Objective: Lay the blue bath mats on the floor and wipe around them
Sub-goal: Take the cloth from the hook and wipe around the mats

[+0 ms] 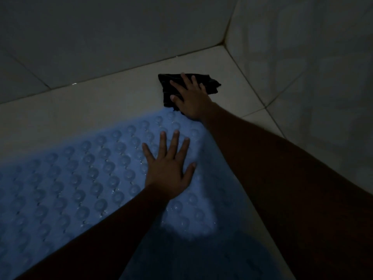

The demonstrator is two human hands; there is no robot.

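Note:
A blue bath mat (84,178) with rows of round bumps lies flat on the pale tiled floor and fills the lower left of the view. My left hand (168,168) rests palm down on the mat's far end, fingers spread. My right hand (190,98) presses flat on a dark folded cloth (210,83) on the floor just past the mat's far corner, fingers apart on top of it. The light is dim.
Tiled walls (101,37) meet in a corner (224,44) right behind the cloth. A strip of bare floor tile (80,102) runs between the mat and the back wall, and another narrow strip (260,122) lies to the right.

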